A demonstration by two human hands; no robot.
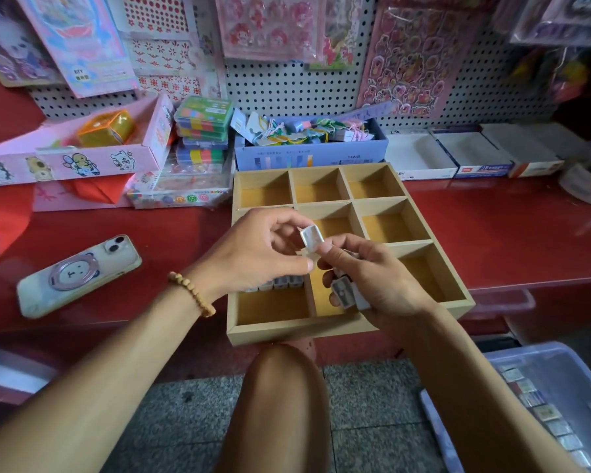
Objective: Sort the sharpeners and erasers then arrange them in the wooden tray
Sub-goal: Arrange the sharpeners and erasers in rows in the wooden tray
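One small silvery-white sharpener [310, 236], pinched

Both hands [253, 254] [372, 278] block the wooden tray [321, 331] centre, while its compartments from 12 to 3 o'clock lie open; boxes [311, 148] wall the desk [492, 227] behind.

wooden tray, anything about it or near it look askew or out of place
The wooden tray sits turned at an angle to the red counter, and its near edge juts past the counter's front edge over the floor, so it looks a little precarious. A phone also lies askew on the counter to its left. Nothing looks spilled or damaged.
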